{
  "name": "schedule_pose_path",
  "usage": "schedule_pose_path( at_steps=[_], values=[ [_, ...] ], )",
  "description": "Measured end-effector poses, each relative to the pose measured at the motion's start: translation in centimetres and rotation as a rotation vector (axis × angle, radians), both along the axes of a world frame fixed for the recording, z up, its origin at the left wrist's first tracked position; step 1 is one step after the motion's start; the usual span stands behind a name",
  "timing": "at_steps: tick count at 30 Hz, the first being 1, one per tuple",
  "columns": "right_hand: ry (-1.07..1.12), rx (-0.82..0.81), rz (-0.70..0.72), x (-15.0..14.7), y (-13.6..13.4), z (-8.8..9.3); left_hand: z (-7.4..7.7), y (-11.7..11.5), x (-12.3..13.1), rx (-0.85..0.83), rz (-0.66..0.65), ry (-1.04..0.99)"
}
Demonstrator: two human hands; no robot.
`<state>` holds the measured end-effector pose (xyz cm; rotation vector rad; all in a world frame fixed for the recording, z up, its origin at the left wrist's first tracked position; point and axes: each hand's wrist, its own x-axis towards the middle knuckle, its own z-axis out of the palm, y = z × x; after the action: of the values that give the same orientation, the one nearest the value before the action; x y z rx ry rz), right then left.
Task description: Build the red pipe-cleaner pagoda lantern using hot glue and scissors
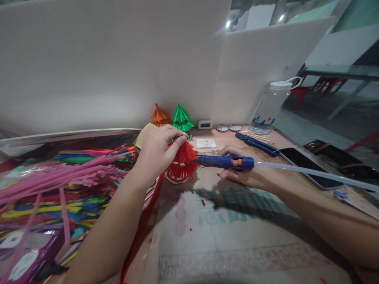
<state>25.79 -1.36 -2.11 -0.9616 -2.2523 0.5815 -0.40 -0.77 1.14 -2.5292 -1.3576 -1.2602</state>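
My left hand pinches the top of a red layered tree made of fuzzy strips, which stands upright on the work surface. In my right hand is a blue glue gun, its nozzle pointing left at the side of the red tree. A long translucent glue stick runs from the gun's back end to the right. Behind the red tree stand an orange tree, partly hidden by my left hand, and a green tree.
Pink strips and many coloured ones lie at the left, near a purple device. At the right are a water bottle, blue-handled tool and phone. A pale panel rises behind.
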Motion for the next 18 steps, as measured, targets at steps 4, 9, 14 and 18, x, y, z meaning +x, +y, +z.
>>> schedule_pose_path(
  at_steps=[4,9,14,18],
  values=[
    [-0.076,-0.041,0.043,0.7,-0.1,0.4,-0.1,0.1,-0.1,-0.003,-0.008,-0.022],
    [0.060,-0.164,-0.076,2.4,1.8,0.8,-0.2,0.5,-0.5,-0.058,-0.027,-0.110],
    [-0.025,-0.224,-0.368,3.1,7.8,-0.1,-0.3,0.9,-0.4,-0.112,-0.036,-0.127],
    [-0.085,-0.230,-0.496,2.8,13.1,-2.4,-0.5,0.9,-0.1,-0.113,-0.062,-0.145]
  ],
)
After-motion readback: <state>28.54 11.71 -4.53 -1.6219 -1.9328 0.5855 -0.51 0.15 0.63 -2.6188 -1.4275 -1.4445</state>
